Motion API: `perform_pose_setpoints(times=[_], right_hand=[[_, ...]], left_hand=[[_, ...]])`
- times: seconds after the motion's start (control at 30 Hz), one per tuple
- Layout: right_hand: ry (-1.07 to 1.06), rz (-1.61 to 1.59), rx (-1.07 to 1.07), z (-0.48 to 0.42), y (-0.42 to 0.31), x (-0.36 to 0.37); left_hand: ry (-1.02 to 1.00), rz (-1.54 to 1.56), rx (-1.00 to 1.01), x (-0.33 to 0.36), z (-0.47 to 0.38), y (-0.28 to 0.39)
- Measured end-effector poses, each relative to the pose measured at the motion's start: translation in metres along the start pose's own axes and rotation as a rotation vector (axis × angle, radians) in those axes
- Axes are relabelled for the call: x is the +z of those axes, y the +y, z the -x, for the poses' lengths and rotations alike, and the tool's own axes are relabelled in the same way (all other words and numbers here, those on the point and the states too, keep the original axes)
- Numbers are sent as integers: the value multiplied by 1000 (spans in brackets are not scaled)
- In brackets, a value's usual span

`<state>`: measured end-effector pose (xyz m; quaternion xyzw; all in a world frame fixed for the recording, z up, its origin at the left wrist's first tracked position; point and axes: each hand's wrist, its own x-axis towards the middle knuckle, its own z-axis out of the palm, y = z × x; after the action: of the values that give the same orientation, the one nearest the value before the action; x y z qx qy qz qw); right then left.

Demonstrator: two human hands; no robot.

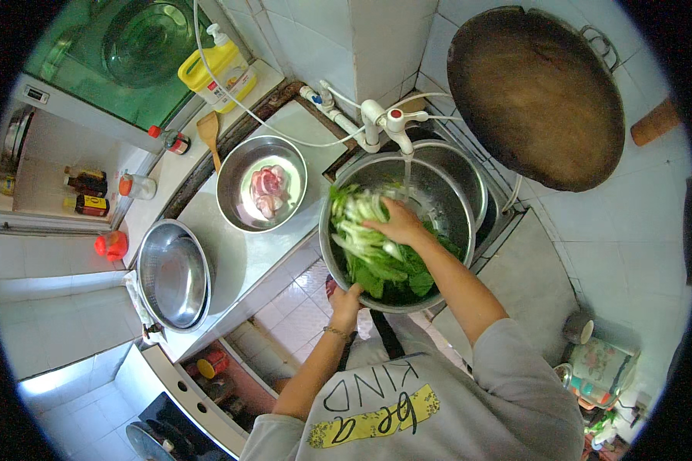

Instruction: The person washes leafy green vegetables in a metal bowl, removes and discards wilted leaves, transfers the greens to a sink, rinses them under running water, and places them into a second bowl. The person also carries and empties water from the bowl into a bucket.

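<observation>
A large metal basin (pixel 468 230) sits tilted under the tap (pixel 397 129), and a stream of water runs from the spout into it. Leafy green vegetables (pixel 375 248) with pale stems fill much of its near left side. My right hand (pixel 401 223) reaches inside and grips a bunch of them by the stems, which look blurred. With my left hand (pixel 346 305) I hold the basin's near rim from outside. Behind this basin, the rim of another metal basin (pixel 481 190) shows in the sink, mostly hidden.
Raw meat (pixel 268 190) lies in a steel bowl (pixel 228 196) on the counter, beside a wooden spatula (pixel 209 135). Nested steel bowls (pixel 173 276) stand at the counter's left end. A yellow detergent jug (pixel 219 75) is at the back; a big wok (pixel 536 98) leans at the right wall.
</observation>
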<state>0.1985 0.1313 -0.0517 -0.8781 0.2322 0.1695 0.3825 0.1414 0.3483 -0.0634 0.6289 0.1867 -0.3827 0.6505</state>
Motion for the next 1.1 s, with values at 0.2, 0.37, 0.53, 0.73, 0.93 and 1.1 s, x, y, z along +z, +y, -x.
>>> perform_pose_setpoints(times=[0.2,0.37,0.53,0.73,0.93,1.1], right_hand=[[-74,-80,-128,-22,16,-45],[-130,178,36,-34,34,-70],[-90,132,12,-5,22,-20],[1,32,-118,45,10,19],[6,-87,-69,30,24,-30],[134,-2,115,-8,58,-58]], left_hand=[[-44,81,-68,-8,14,10],[-26,78,-55,-11,6,0],[-33,49,-42,-14,-1,-9],[-21,22,38,-9,-4,-11],[-22,57,-59,-11,2,-5],[-36,49,-59,-9,6,1]])
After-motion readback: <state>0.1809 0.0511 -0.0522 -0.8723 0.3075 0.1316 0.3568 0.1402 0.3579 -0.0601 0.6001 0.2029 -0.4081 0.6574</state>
